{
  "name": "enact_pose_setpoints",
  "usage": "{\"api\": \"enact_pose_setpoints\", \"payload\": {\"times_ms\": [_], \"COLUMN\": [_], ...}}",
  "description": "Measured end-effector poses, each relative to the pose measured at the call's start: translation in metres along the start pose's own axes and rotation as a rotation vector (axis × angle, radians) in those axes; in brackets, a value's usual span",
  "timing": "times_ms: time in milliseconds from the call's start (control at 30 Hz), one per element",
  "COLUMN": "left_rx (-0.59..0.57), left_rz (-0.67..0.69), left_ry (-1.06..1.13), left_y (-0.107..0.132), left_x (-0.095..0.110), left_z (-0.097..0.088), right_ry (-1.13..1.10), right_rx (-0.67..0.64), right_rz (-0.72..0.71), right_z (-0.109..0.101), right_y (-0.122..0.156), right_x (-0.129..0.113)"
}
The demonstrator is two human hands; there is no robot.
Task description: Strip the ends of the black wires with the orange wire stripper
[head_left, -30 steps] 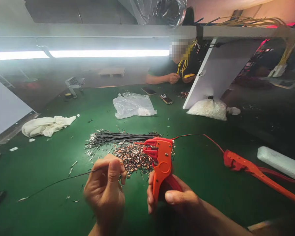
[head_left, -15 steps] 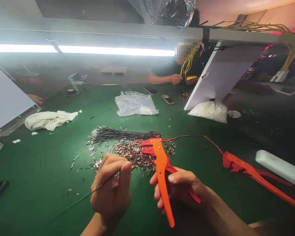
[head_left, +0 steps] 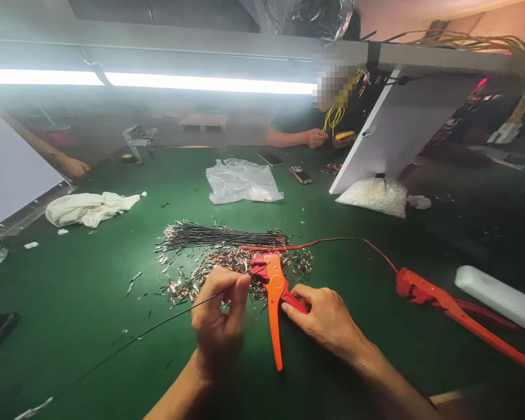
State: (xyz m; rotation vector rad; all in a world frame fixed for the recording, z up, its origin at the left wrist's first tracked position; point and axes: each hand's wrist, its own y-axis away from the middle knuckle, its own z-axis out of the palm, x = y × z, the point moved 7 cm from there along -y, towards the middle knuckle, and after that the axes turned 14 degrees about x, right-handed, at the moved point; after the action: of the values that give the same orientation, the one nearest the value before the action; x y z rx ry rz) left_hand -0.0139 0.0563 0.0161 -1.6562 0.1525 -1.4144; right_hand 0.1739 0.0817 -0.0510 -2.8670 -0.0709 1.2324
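Note:
My left hand [head_left: 221, 326] is closed in a pinch on a thin black wire [head_left: 153, 328], whose tail runs down to the lower left and ends in a metal terminal. The wire's other end is by the jaws of an orange and red wire stripper [head_left: 274, 300]; whether it sits inside them I cannot tell. My right hand [head_left: 321, 318] grips the stripper's red handle, fingers partly hidden. Beyond the tool lie a bundle of black wires [head_left: 223, 236] with metal ends and a pile of short wire scraps [head_left: 201, 274].
A second wire stripper [head_left: 437, 297] lies at right, a red wire running to it, beside a white padded bar [head_left: 494, 297]. Farther back are a clear plastic bag [head_left: 240, 184], a white cloth [head_left: 90, 210], a bag of white pieces [head_left: 374, 195] and phones [head_left: 300, 175]. A co-worker's hands [head_left: 317, 138] hold yellow wires.
My left hand has moved right and slightly up, bringing the wire to the stripper's jaws. The stripper and my right hand have shifted, the tool now sitting a little lower at its head.

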Motion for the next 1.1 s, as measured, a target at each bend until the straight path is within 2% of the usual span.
{"api": "enact_pose_setpoints", "payload": {"times_ms": [133, 233, 333, 400, 533, 633, 800, 933, 1100], "left_rx": [-0.04, -0.095, -0.15, -0.179, -0.203, -0.235, -0.398, -0.427, -0.477], "left_rz": [-0.037, -0.069, -0.098, -0.091, -0.024, 0.03, 0.198, 0.377, 0.461], "left_ry": [0.028, 0.053, 0.069, 0.075, 0.061, 0.014, -0.145, -0.272, -0.316], "left_y": [0.007, 0.015, 0.023, 0.025, 0.026, 0.025, 0.03, 0.039, 0.05], "left_x": [-0.005, -0.008, -0.01, -0.01, -0.005, -0.001, 0.005, 0.005, 0.001], "left_z": [0.004, 0.009, 0.014, 0.016, 0.018, 0.021, 0.034, 0.037, 0.038], "right_ry": [0.051, -0.118, -0.474, -0.609, -0.571, -0.491, -0.337, -0.232, -0.132], "right_rx": [0.158, 0.278, 0.207, 0.136, 0.111, 0.15, 0.252, 0.293, 0.34], "right_rz": [-0.072, -0.102, -0.069, -0.05, -0.07, -0.115, -0.279, -0.401, -0.511], "right_z": [-0.011, -0.023, -0.023, -0.019, -0.012, -0.011, -0.013, -0.012, -0.013], "right_y": [-0.002, -0.005, -0.007, -0.007, -0.005, -0.005, -0.003, 0.002, 0.004], "right_x": [-0.001, -0.004, -0.006, -0.007, -0.009, -0.01, -0.017, -0.021, -0.026]}}
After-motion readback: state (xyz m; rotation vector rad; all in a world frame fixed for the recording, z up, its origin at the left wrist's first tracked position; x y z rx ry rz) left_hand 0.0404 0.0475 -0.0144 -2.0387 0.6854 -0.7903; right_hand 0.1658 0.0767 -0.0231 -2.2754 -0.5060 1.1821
